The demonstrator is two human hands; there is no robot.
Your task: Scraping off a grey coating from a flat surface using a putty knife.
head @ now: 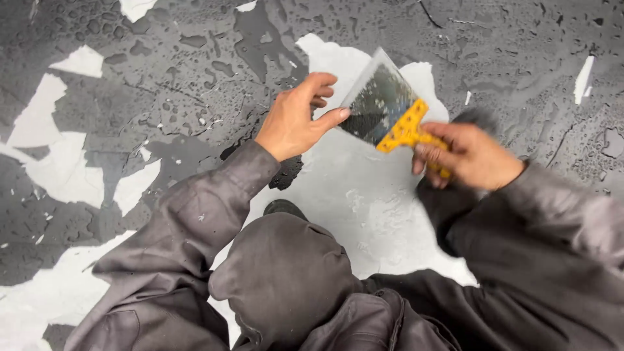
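Observation:
My right hand (469, 156) grips the yellow handle of a wide scraper (387, 105), whose metal blade points up and to the left, carrying dark wet residue. My left hand (298, 118) is beside the blade, fingers spread, with the thumb tip touching the blade's left edge. Both hands hover over a wet floor (364, 195) where a pale bare patch shows under a dark grey coating (195, 78) covered in water drops.
I crouch in grey work clothes, with one knee (286, 260) below the hands and a dark shoe tip (281, 207) on the pale patch. More pale patches (58, 156) where the coating is gone lie at the left. Small white flakes (584, 79) sit at the right.

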